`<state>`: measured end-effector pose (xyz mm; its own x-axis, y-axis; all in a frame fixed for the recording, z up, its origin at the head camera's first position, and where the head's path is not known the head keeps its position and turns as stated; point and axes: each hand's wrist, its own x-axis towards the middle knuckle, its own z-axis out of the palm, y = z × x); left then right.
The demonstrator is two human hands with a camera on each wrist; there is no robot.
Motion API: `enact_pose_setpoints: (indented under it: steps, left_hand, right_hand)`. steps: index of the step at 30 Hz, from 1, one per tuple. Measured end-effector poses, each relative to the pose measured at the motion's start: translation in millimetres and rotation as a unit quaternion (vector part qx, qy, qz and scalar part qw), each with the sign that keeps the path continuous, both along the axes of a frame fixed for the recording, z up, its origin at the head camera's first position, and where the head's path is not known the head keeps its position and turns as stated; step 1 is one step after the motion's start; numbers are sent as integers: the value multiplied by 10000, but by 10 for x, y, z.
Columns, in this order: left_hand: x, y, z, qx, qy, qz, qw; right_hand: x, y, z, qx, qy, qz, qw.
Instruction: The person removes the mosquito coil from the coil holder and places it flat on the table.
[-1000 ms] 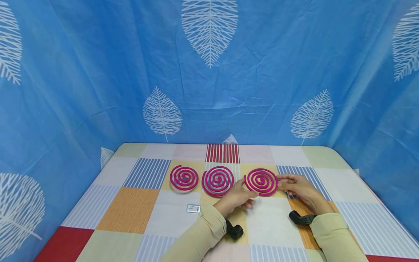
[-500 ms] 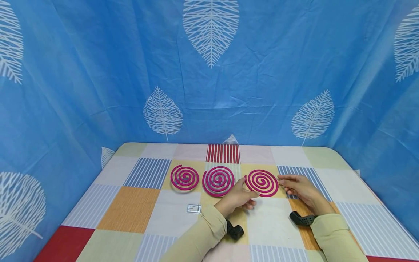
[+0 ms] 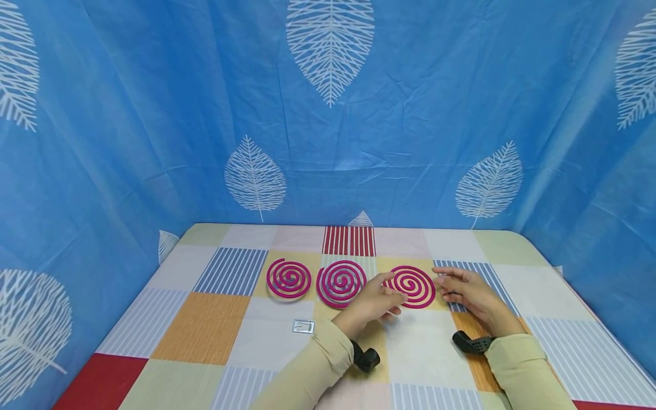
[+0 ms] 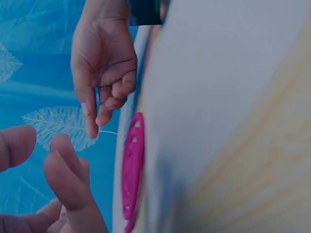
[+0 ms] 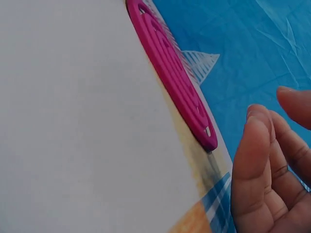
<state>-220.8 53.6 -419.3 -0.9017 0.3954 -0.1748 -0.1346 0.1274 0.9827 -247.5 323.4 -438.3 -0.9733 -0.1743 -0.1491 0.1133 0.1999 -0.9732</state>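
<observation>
Three magenta mosquito coils lie in a row on the table: a left coil (image 3: pixel 290 277), a middle coil (image 3: pixel 342 281) and a right coil (image 3: pixel 410 284). My left hand (image 3: pixel 373 303) hovers over the near left edge of the right coil, fingers loosely bent and holding nothing. On that coil's other side, my right hand (image 3: pixel 471 296) is apart from it, its fingers relaxed. Both wrist views show the right coil (image 4: pixel 133 170) flat and low, with a gap between it and the fingers (image 5: pixel 250 160). The left hand covers part of its left edge.
A small silver metal coil stand (image 3: pixel 304 326) lies on the patchwork tablecloth (image 3: pixel 200 330), left of my left forearm. Grey metal shows beneath the left and middle coils. A blue leaf-print curtain (image 3: pixel 410 114) surrounds the table's back and sides.
Both hands were at the right coil's edges; now their fingers have come away from it. The left hand has lifted slightly over the rim. The coil stays nearly in place.
</observation>
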Motion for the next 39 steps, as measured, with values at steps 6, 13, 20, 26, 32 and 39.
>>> enact_pose_setpoints:
  steps: [6,13,20,26,32,39]
  left_hand:
    - [2,-85,154,-156,411,-113,9990]
    - [-10,-202,273,-54,828,-228,9963]
    - [-51,-320,358,-30,1240,-396,9915]
    - [-73,-426,367,-165,1616,-481,9856]
    - [-63,-560,386,-171,1953,-471,9795]
    - [-41,-689,414,-473,2430,-267,9685]
  right_hand:
    - [-16,-13,48,-270,351,-1,9990]
    - [30,-30,155,-620,797,233,9946]
    - [86,-94,247,-708,1080,402,9908]
    - [124,-177,336,-551,1312,459,9888]
    - [152,-284,423,116,1572,514,9862]
    - [173,-403,496,639,1653,689,9818]
